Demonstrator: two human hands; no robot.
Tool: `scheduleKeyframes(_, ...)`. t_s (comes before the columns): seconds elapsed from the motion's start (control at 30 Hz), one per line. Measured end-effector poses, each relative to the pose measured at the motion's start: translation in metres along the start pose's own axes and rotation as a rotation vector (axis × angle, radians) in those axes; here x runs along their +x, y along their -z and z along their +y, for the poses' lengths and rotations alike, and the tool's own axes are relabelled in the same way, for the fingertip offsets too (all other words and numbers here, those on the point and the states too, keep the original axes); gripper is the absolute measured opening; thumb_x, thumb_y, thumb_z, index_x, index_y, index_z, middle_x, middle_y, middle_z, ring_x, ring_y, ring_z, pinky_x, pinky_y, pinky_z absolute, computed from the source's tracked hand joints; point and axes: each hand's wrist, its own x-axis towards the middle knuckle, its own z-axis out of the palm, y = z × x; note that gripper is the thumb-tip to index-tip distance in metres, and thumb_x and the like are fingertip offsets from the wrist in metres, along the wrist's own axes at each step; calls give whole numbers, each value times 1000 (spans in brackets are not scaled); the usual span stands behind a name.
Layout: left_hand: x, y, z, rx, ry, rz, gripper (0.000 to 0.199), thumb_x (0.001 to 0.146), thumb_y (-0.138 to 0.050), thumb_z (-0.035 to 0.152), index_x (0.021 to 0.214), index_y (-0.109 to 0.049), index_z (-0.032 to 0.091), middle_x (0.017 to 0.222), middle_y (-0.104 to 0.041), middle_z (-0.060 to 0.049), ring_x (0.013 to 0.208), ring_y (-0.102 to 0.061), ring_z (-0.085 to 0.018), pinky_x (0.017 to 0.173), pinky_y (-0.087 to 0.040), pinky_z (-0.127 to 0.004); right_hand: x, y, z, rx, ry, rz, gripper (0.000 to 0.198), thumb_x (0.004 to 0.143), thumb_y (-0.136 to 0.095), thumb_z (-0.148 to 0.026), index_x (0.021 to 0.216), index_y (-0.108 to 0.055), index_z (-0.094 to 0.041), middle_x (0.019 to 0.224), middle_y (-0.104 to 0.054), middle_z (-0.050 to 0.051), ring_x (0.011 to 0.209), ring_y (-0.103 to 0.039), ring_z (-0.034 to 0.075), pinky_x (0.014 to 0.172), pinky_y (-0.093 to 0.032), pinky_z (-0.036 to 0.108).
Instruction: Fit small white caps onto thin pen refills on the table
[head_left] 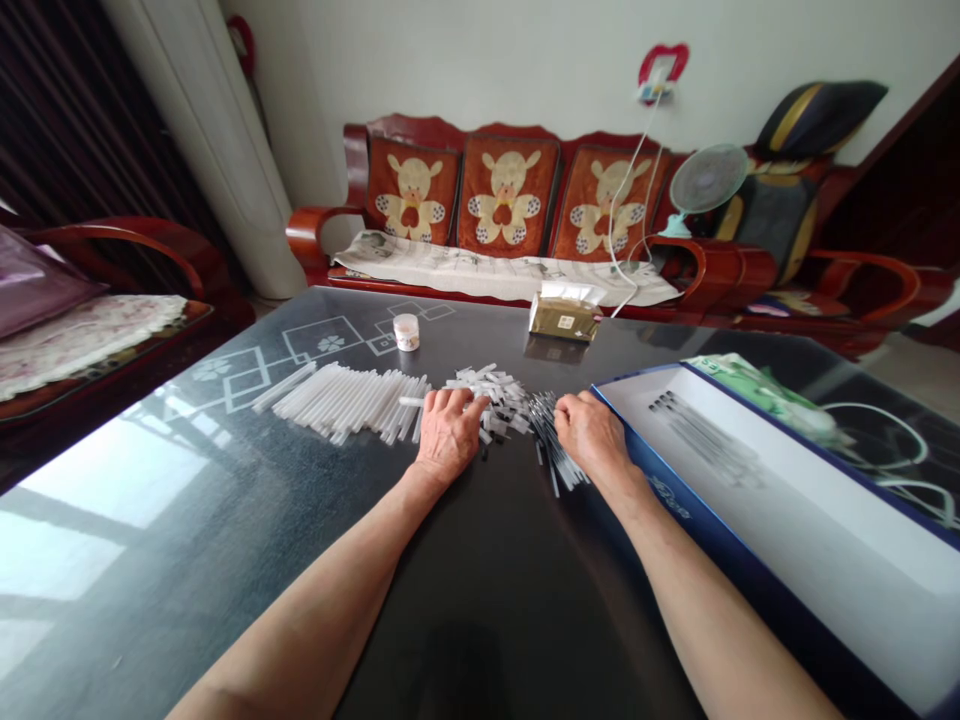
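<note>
The right hand [592,430] is curled closed over a loose heap of slim dark rods [553,458], beside the blue-edged box [817,545]; its fingertips are hidden, so I cannot tell whether it grips one. The left hand [450,432] is bent at the edge of a scatter of short white pieces [501,393]; a white tube [409,402] pokes out on its outer side, held or merely lying there, I cannot tell. Left of it lies a row of translucent tubes [345,400]. Rods and tubes look light, fairly stiff and inclined to roll; a pinch at mid-length should suit them, while the short pieces would need fingertips. More dark-tipped rods [701,440] lie inside the box.

The dark table [225,520] is glossy, probably slippery, and mirrors window light. Farther back stand a small white jar [406,333] and a tissue pack [564,318]. Beyond are a wooden sofa [311,240] with bear-patterned cushions [508,195] and a fan [709,180].
</note>
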Motion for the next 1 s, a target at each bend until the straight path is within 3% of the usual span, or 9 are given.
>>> scheduleKeyframes(0.13, -1, 1, 2, -39, -28, 66, 29, 90, -52, 19, 110, -68, 33, 128, -58, -5, 112, -48, -28, 93, -41, -44, -5, -6, 3, -55, -83, -59, 14, 83, -56, -21, 79, -68, -18, 79, -62, 10, 69, -58, 20, 63, -40, 30)
scheduleKeyframes(0.27, -1, 0, 4, -200, -125, 134, 30, 91, -44, 12, 110, -65, 25, 128, -56, -8, 114, -50, -23, 95, -47, -40, -5, -6, 0, 88, -40, 70, 19, 85, -52, -23, 91, -69, -16, 91, -64, 14, 82, -62, 24, 73, -47, 34)
scheduleKeyframes(0.33, -1, 2, 8, -304, -182, 140, 29, 92, -40, 10, 107, -62, 20, 125, -57, -11, 115, -53, -21, 97, -48, -39, -4, -7, -6, 307, -21, 131, 21, 85, -49, -23, 93, -68, -17, 93, -67, 13, 87, -63, 24, 79, -49, 36)
scheduleKeyframes(0.4, 0, 7, 15, -398, -245, 121, 26, 92, -37, 9, 102, -59, 18, 124, -58, -13, 117, -54, -20, 98, -49, -38, -2, -8, -14, 624, -90, 112, 21, 86, -50, -27, 95, -67, -19, 93, -70, 10, 86, -66, 22, 78, -51, 36)
scheduleKeyframes(0.57, -1, 22, 40, -549, -420, 42, 21, 91, -37, 8, 91, -56, 17, 126, -59, -15, 121, -55, -18, 99, -51, -35, -2, -18, -35, 1480, -510, -124, 34, 76, -67, -49, 95, -64, -20, 89, -75, 7, 76, -71, 23, 57, -56, 32)
scheduleKeyframes(0.7, -4, 23, 49, -580, -498, -24, 22, 92, -36, 9, 89, -57, 17, 131, -57, -15, 122, -55, -17, 100, -51, -32, 2, -23, -33, 1738, -643, -127, 32, 69, -77, -47, 77, -62, -21, 80, -74, 6, 72, -71, 21, 62, -59, 33)
scheduleKeyframes(0.87, -6, 7, 33, -431, -331, 77, 29, 93, -36, 10, 108, -60, 17, 126, -61, -11, 122, -56, -18, 100, -50, -35, 8, -20, -23, 1795, -776, -7, 28, 63, -83, -35, 77, -64, -20, 80, -74, 4, 64, -68, 14, 50, -54, 23)
scheduleKeyframes(1.0, -4, -2, 20, -192, -103, 61, 27, 95, -43, 20, 117, -60, 18, 95, -70, -8, 92, -65, -19, 85, -52, -33, 3, -15, -34, 1764, -746, 51, 32, 59, -85, -36, 79, -64, -20, 86, -74, 3, 67, -67, 12, 50, -51, 19)
